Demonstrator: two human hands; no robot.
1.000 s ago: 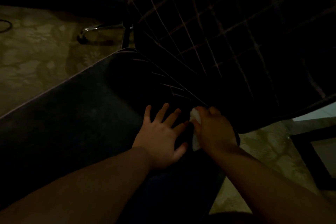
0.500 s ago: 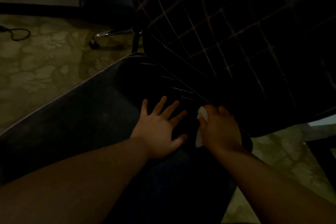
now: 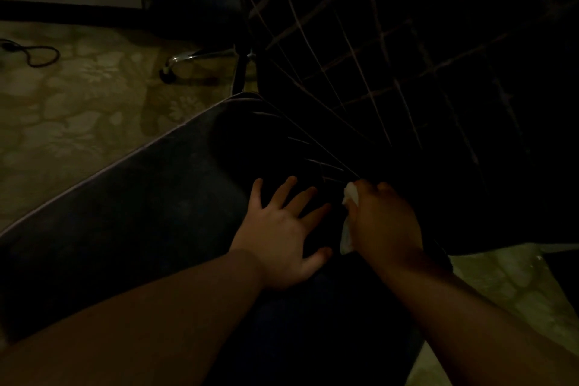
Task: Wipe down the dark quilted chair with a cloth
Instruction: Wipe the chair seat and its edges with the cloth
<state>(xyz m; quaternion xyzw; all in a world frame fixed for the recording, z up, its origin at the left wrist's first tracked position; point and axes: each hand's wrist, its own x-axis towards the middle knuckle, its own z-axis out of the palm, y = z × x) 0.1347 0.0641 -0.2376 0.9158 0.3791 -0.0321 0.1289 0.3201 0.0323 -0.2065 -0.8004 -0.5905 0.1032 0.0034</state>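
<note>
The scene is very dim. A dark chair fills the middle: its flat seat [image 3: 131,216] runs to the lower left, and its backrest [image 3: 391,66], quilted with pale stitch lines, rises at the upper right. My left hand [image 3: 285,235] lies flat on the seat with its fingers spread, just in front of the crease. Right beside it, my right hand [image 3: 382,222] is closed around a small white cloth [image 3: 347,226] and presses it at the seam where seat meets backrest. Most of the cloth is hidden under the hand.
A second dark office chair stands behind, with a chrome leg and caster [image 3: 175,64] on the patterned floor [image 3: 78,110]. A black cable [image 3: 37,55] loops at the far left. A dark baseboard [image 3: 62,11] runs along the wall.
Both hands stay at the seat crease. My right hand has shifted slightly with the cloth, and the view has drifted, bringing more of the floor and cable at the left into sight.
</note>
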